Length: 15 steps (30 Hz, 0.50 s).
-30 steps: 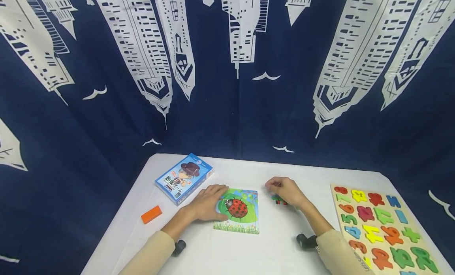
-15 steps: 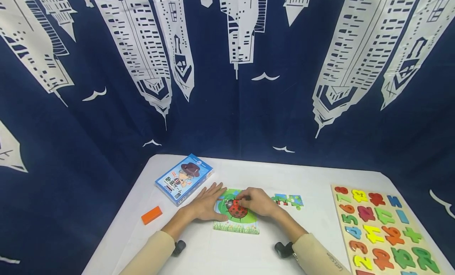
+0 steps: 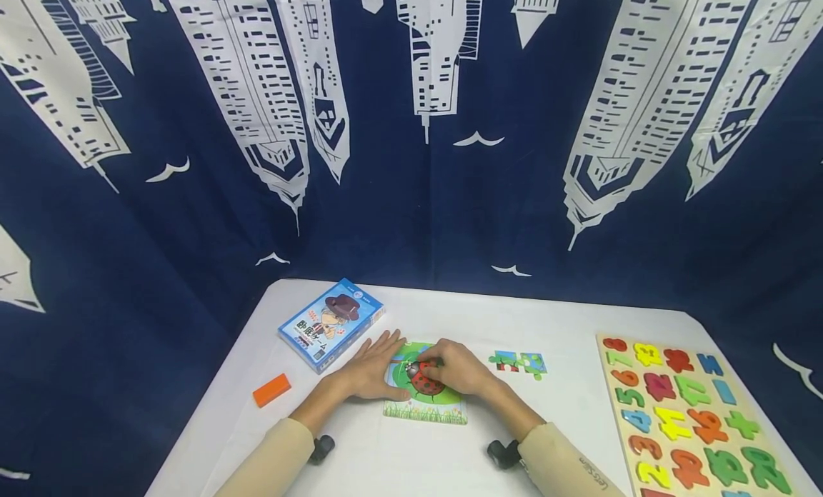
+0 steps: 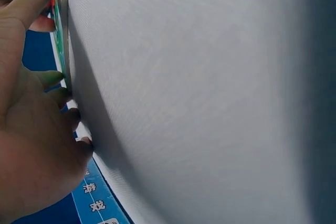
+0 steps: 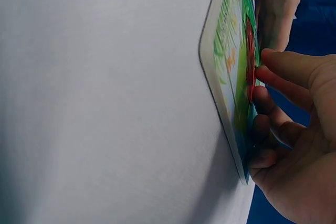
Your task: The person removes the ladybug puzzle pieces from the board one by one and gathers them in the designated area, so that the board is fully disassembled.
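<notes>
A square ladybug jigsaw puzzle lies on the white table in front of me. My left hand rests along its left side, fingers spread and thumb over the lower left edge. Over the upper right part of the picture, my right hand has its fingers curled, with thumb and fingertips pinching at a ladybug piece. The hand covers the puzzle's upper right corner in the head view. Right of it lie two loose jigsaw pieces, one blue and red, one blue and green.
At the back left lies a blue game box with a cartoon figure in a hat. An orange block sits nearer, by the left edge. A wooden number board with coloured numerals fills the table's right side.
My right hand has moved left from the loose pieces onto the ladybug puzzle, uncovering those pieces. It has shifted slightly over the puzzle since half a second ago. The left hand stays on the puzzle.
</notes>
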### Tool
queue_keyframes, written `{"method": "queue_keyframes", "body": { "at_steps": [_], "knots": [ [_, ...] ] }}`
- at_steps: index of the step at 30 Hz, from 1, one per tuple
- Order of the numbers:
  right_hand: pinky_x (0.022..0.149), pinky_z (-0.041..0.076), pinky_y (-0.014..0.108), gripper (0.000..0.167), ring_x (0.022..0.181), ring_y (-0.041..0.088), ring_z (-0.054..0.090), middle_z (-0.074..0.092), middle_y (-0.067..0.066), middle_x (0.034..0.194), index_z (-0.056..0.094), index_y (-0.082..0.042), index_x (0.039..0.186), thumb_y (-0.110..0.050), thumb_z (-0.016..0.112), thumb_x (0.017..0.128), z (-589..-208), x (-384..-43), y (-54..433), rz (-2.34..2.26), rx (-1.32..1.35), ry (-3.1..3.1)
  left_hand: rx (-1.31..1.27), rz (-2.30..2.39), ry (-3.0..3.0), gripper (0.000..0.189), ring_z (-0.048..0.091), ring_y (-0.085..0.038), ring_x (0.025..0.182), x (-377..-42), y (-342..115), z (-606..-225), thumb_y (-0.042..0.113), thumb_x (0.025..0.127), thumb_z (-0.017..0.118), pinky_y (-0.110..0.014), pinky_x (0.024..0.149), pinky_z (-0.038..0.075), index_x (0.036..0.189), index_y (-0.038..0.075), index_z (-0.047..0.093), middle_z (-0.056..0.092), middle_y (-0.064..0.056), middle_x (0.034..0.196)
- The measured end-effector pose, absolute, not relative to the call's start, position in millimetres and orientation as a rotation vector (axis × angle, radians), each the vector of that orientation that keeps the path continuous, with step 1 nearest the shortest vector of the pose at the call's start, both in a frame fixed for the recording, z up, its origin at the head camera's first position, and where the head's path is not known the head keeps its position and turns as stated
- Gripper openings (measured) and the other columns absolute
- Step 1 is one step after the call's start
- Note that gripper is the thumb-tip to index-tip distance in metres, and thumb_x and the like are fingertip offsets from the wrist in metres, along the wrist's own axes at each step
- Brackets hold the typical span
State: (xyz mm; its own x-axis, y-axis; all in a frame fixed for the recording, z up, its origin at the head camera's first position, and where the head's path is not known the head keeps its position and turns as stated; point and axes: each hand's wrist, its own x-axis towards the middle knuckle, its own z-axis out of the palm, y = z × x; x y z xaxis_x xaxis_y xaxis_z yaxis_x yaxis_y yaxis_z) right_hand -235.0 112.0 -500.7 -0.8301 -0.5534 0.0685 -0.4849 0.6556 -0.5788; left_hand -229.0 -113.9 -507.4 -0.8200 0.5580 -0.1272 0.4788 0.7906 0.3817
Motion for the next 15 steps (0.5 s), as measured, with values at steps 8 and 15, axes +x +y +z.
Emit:
{"method": "queue_keyframes", "body": {
  "at_steps": [8,15],
  "knots": [
    [0.068,0.046,0.028,0.028,0.077,0.010,0.053,0.059,-0.004,0.087,0.069,-0.012,0.107,-0.024,0.069,0.083,-500.7,-233.6,107.7,-0.901,-0.834,2.748,0.806,0.482,2.750,0.114,0.002,-0.025,0.140,-229.6,-115.1,-509.5,0.075,0.066,0.058,-0.048,0.111,0.005,0.148,0.009,0.015,0.006,-0.007,0.154],
    [0.063,0.043,0.026,0.033,0.071,0.010,0.048,0.055,-0.003,0.080,0.068,-0.014,0.108,-0.025,0.075,0.077,-502.9,-234.3,105.7,-0.847,-0.796,2.774,0.860,0.482,2.758,0.105,0.004,-0.028,0.140,-231.8,-117.3,-513.2,0.073,0.074,0.052,-0.051,0.110,0.007,0.148,0.007,0.016,0.007,-0.009,0.154]
  ]
}}
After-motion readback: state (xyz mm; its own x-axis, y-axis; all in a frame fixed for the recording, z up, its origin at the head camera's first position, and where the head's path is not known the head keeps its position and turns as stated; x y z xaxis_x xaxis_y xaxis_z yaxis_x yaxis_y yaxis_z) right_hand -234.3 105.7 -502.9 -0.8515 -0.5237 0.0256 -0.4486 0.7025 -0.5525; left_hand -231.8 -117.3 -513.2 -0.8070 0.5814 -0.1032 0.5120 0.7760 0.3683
